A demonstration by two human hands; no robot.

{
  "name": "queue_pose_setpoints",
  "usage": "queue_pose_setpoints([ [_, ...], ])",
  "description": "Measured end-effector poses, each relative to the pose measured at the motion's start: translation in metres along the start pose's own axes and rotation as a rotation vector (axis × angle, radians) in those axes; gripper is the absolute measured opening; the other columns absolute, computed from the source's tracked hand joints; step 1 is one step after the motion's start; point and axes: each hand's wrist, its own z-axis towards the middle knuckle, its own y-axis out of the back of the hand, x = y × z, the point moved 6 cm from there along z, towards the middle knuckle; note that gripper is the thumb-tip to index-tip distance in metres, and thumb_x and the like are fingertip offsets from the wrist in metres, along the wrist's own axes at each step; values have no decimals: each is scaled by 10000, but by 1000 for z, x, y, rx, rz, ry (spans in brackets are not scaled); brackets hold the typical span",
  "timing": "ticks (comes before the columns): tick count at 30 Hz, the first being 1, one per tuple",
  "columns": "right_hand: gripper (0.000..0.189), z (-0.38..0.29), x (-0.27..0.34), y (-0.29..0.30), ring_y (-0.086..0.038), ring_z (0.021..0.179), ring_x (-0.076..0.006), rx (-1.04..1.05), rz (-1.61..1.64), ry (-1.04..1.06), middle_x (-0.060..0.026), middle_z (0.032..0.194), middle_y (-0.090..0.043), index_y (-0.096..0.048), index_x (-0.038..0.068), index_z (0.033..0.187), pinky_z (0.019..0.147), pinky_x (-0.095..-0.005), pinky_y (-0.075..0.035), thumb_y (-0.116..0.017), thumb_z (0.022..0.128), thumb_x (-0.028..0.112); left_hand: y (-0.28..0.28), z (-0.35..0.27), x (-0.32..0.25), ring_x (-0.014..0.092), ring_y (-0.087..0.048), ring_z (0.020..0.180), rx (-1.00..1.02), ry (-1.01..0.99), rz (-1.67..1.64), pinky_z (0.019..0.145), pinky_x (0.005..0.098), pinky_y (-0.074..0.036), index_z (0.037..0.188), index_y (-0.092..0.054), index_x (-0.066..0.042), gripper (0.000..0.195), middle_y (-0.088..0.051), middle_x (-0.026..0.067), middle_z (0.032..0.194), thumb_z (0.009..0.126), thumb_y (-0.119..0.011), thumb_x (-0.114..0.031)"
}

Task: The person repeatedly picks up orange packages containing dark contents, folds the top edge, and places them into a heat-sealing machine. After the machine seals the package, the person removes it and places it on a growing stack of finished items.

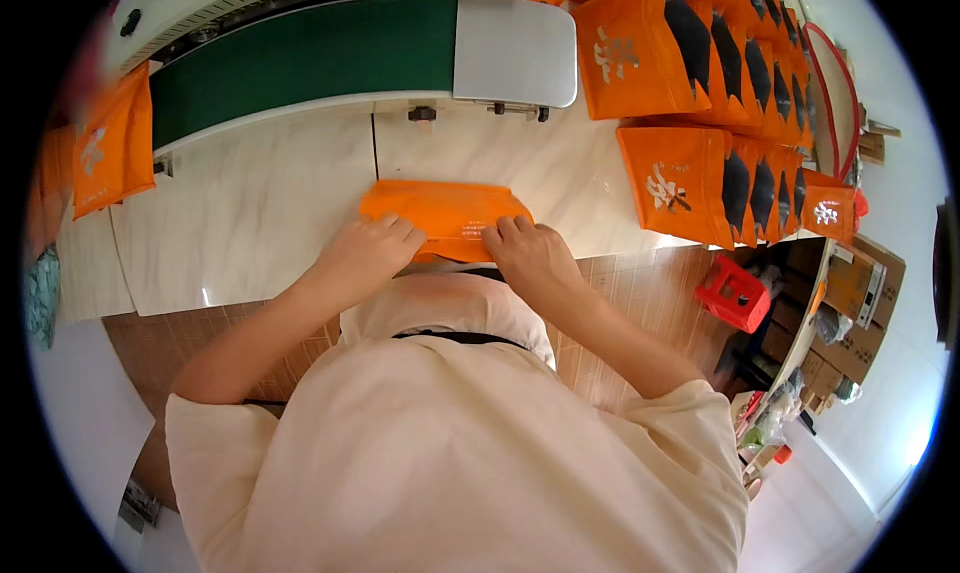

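Observation:
An orange pouch [442, 205] with white print lies at the near edge of the pale marble-patterned table [262, 205], in front of my body. On its left end rests my left hand [382, 239], fingers curled over the pouch. My right hand [521, 243] holds the right end in the same way, fingers bent on the near part. The thumbs and the pouch's near underside are partly hidden. Beyond it stands a machine with a green conveyor belt [315, 59] and a metal end plate [515, 50].
Rows of upright orange pouches [667, 187] with dark openings stand at the right. Another orange pouch [116, 145] is at the belt's left end. A red plastic stool [733, 294] stands on the floor at right, near shelves with cardboard boxes [855, 348].

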Motion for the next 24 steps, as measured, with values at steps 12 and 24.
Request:
queue_pose_setpoints([
  [12, 176, 2, -24, 46, -550, 690, -200, -188, 98, -21, -53, 766, -507, -526, 66, 887, 572, -300, -470, -582, 727, 21, 59, 17, 18, 229, -590, 844, 53, 48, 62, 640, 365, -507, 916, -565, -77, 149, -564, 47, 868, 769, -572, -100],
  [24, 79, 120, -158, 87, -594, 653, -224, -524, -39, -195, -58, 680, -535, -513, 90, 839, 561, -348, -460, -551, 790, 42, 127, 147, 134, 341, -617, 783, -38, 301, 155, 662, 449, -488, 907, -580, -76, 100, -623, 144, 764, 859, -552, -159],
])
